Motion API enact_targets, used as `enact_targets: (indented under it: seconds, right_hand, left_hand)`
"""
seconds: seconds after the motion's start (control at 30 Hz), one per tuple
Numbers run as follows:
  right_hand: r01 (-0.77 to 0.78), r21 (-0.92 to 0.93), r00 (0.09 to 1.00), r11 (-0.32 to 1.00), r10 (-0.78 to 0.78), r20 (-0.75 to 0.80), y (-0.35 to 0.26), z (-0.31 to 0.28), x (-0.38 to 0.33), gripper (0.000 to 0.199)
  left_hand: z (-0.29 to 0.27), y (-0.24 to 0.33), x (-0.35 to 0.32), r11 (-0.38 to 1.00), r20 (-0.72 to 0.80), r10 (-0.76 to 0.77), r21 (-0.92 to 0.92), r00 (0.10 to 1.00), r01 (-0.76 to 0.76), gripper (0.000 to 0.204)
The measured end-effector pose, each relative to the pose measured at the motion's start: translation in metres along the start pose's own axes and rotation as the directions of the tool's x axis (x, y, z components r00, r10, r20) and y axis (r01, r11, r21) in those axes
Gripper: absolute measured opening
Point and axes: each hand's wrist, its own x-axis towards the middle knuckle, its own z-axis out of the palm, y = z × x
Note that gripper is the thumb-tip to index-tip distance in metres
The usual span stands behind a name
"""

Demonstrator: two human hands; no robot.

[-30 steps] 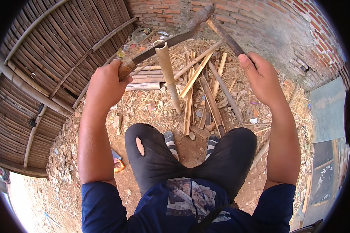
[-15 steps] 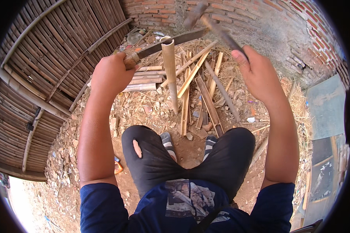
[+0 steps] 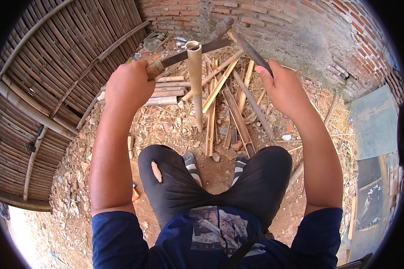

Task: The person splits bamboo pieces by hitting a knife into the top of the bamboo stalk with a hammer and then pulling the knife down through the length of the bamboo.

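My left hand (image 3: 128,88) is closed round the wooden handle of a machete (image 3: 175,58). The machete's long dark blade crosses the top end of an upright bamboo pole (image 3: 195,74) and appears sunk a little below its hollow rim. The pole stands on the ground in front of my feet. On the right, my right hand (image 3: 283,88) grips the handle of a hammer (image 3: 252,50), thumb along the shaft. The hammer's head is at the far end of the blade; whether it touches the blade I cannot tell.
Split bamboo lengths (image 3: 239,114) lie piled just right of the pole, with more bamboo pieces (image 3: 168,92) stacked to its left. A bamboo-slat wall (image 3: 63,58) rises on the left and a brick wall (image 3: 274,20) at the back. Stones and straw litter the ground.
The hammer has come down and slightly left, its head now by the blade's end. The blade sits lower in the pole's top, and my left hand has barely shifted.
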Motion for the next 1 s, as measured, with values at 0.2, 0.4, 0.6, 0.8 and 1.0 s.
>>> enact_targets:
  seconds: [0.2, 0.4, 0.6, 0.8, 1.0]
  right_hand:
    - [0.042, 0.146, 0.989, 0.988, -0.021, -0.144, -0.005, -0.034, 0.004, 0.057]
    - [-0.028, 0.103, 0.998, 0.994, 0.034, -0.054, -0.008, -0.013, -0.01, 0.055]
    - [0.023, -0.02, 0.999, 1.0, -0.021, 0.05, 0.005, -0.025, 0.001, 0.055]
    - [0.021, 0.208, 0.978, 0.978, 0.023, -0.209, -0.003, -0.021, 0.009, 0.057]
    - [0.052, 0.029, 0.999, 0.998, -0.052, -0.005, 0.017, 0.004, 0.007, 0.056]
  left_hand:
    - [0.001, -0.001, -0.003, 1.0, 0.025, -0.009, 0.01, 1.0, 0.009, 0.025]
    - [0.004, 0.004, -0.005, 1.0, 0.033, -0.028, 0.008, 0.999, 0.028, 0.025]
    - [0.004, -0.004, -0.003, 0.999, 0.023, -0.025, 0.041, 0.999, 0.024, 0.025]
    - [0.01, -0.007, -0.005, 0.999, -0.027, -0.017, 0.03, 0.999, 0.018, 0.025]
    - [0.011, -0.008, -0.004, 1.0, -0.034, -0.016, 0.026, 0.999, 0.017, 0.023]
